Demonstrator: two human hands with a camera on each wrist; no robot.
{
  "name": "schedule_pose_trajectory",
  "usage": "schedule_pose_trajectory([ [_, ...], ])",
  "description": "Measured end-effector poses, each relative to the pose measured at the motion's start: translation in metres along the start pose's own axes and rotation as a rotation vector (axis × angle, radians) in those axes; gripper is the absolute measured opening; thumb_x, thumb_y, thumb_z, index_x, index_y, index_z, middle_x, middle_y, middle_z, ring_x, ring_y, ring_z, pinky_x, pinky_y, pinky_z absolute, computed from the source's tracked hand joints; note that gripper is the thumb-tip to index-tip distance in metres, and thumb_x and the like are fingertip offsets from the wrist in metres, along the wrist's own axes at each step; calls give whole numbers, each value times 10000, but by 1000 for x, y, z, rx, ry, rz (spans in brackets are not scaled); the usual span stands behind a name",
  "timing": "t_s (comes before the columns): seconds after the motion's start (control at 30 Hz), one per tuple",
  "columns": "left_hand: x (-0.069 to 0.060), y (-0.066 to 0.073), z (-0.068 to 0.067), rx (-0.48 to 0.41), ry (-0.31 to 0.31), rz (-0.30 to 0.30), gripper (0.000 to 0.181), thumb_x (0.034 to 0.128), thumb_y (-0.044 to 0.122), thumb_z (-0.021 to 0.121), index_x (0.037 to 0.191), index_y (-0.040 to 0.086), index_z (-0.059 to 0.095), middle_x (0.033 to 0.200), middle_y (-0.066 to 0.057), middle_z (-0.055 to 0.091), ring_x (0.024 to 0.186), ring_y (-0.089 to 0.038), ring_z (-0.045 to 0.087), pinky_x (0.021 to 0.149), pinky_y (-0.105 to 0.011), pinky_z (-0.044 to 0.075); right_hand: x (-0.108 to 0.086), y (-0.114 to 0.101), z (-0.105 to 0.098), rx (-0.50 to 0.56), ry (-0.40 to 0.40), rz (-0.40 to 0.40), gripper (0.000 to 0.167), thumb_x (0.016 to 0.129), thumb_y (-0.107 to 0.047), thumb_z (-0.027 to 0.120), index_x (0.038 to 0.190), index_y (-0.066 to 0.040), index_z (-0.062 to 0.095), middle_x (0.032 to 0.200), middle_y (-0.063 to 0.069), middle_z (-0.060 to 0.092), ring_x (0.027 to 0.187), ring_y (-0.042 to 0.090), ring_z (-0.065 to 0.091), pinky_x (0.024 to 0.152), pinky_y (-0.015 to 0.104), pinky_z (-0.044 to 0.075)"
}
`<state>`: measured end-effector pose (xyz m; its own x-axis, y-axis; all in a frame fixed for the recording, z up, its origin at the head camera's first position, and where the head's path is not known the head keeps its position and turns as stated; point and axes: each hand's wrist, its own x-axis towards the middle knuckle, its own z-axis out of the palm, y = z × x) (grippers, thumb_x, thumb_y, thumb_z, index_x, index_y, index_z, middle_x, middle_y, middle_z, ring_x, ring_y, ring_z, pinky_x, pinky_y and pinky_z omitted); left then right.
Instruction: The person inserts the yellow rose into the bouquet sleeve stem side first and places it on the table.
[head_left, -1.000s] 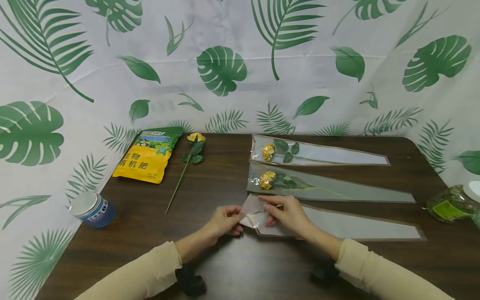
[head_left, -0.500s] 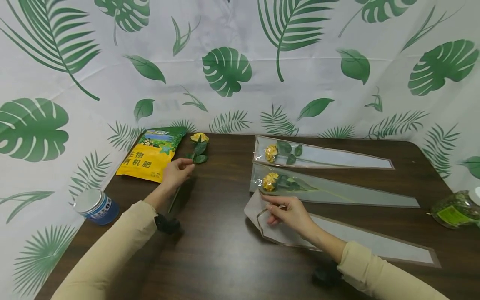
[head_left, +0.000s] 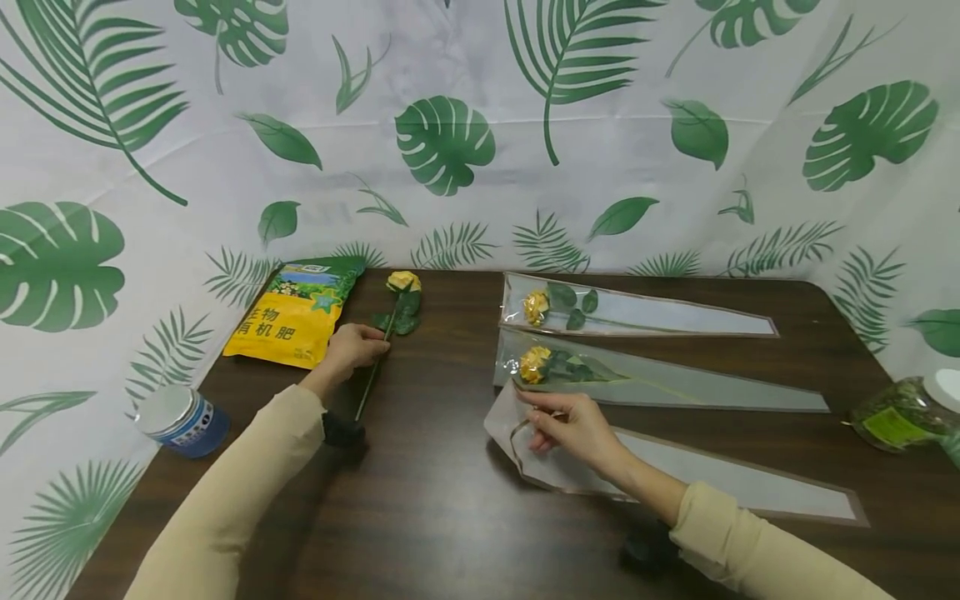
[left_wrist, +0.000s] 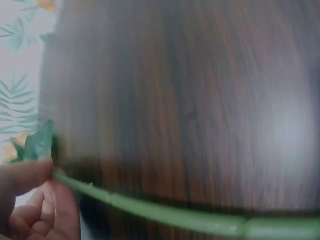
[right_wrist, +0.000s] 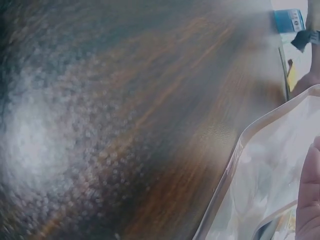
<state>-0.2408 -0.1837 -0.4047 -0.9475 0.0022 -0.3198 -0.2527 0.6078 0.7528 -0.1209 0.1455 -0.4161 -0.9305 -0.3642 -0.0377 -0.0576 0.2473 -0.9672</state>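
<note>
At the left of the table, my left hand [head_left: 356, 350] pinches the green stem of a yellow artificial rose [head_left: 404, 282] just below its leaves. In the left wrist view the stem [left_wrist: 160, 212] runs from the thumb and finger across to the right edge. My right hand [head_left: 573, 427] holds the wide end of a clear-fronted, white-backed flower sleeve [head_left: 712, 467] by its upper edge. That end is lifted and its mouth gapes. In the right wrist view the sleeve's rim [right_wrist: 235, 155] curves beside a few fingers [right_wrist: 309, 195].
Two flower sleeves, each with a yellow rose, lie behind: a white one [head_left: 697, 312] and a greyish one [head_left: 742, 393]. A yellow fertilizer bag [head_left: 288, 321] and a blue can [head_left: 187, 421] stand left. A jar of green contents [head_left: 896, 412] is at the right.
My left hand has let go of the sleeve's edge, reached left and gripped the rose, whose lower stem has swung a little right. My right hand keeps the sleeve end, now raised more.
</note>
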Motion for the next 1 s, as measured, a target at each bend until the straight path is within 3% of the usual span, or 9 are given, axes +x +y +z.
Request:
schedule_pose_trajectory([
  [0.1, -2, 0, 5, -281, -143, -56, 438, 949, 108, 550, 1336, -73, 457, 1172, -154, 599, 921, -139, 625, 887, -301, 509, 0, 0, 0, -4, 3, 2, 347, 914, -12, 575, 1245, 86, 549, 688, 255, 661, 565, 91, 641, 563, 304, 560],
  [0.2, -8, 7, 12, -552, -245, -67, 510, 957, 79, 524, 1419, -41, 344, 997, 5, 648, 834, -37, 601, 824, -215, 515, 0, -1, 1, -2, 2, -1, 347, 914, -10, 572, 1245, 89, 547, 684, 258, 658, 564, 92, 640, 562, 305, 560],
  [0.3, -18, 22, 20, -812, -304, -37, 500, 963, 35, 488, 1431, -12, 320, 873, 79, 627, 801, -39, 598, 749, -178, 515, 1, -2, 1, 5, 5, -2, 348, 917, -9, 568, 1249, 93, 541, 687, 262, 656, 563, 92, 641, 564, 310, 561],
  [0.4, -29, 41, 25, -1011, -311, -2, 334, 968, 0, 450, 1298, 48, 441, 878, 43, 613, 816, -63, 605, 755, -185, 520, 1, -2, 2, 12, 9, -1, 349, 919, -7, 564, 1251, 97, 536, 692, 265, 654, 562, 91, 643, 565, 313, 562],
  [0.53, -44, 61, 28, -1127, -224, 41, 193, 964, -23, 440, 1095, 108, 493, 886, 16, 607, 820, -69, 646, 872, -242, 503, 2, -2, 3, 16, 7, -3, 352, 921, -9, 561, 1255, 98, 533, 697, 270, 656, 565, 95, 646, 566, 315, 562],
  [0.67, -53, 72, 33, -1169, -99, 89, 235, 948, -29, 478, 1140, 104, 502, 866, 17, 625, 798, -70, 674, 860, -270, 502, 2, -3, 3, 7, 6, -4, 354, 922, -16, 564, 1257, 93, 534, 699, 261, 662, 570, 108, 650, 568, 311, 562],
  [0.8, -57, 74, 42, -1202, 49, 167, 216, 925, -32, 531, 1087, 109, 517, 819, 29, 640, 786, -73, 685, 732, -225, 547, 1, -3, 3, -2, 9, -1, 357, 921, -20, 568, 1258, 90, 535, 705, 250, 667, 574, 119, 653, 569, 305, 561],
  [0.87, -59, 73, 49, -1215, 112, 222, 196, 911, -48, 546, 1031, 104, 516, 795, 34, 644, 783, -81, 687, 727, -230, 550, 1, -4, 4, 3, 10, -1, 359, 920, -17, 568, 1260, 91, 532, 713, 253, 668, 576, 121, 655, 571, 305, 562],
  [1.0, -67, 69, 67, -1191, 185, 299, 221, 889, -77, 567, 986, 112, 505, 780, 38, 642, 783, -95, 687, 730, -247, 553, 2, -5, 5, 16, 12, -13, 359, 921, -10, 563, 1261, 98, 527, 741, 261, 668, 582, 104, 652, 582, 302, 563],
])
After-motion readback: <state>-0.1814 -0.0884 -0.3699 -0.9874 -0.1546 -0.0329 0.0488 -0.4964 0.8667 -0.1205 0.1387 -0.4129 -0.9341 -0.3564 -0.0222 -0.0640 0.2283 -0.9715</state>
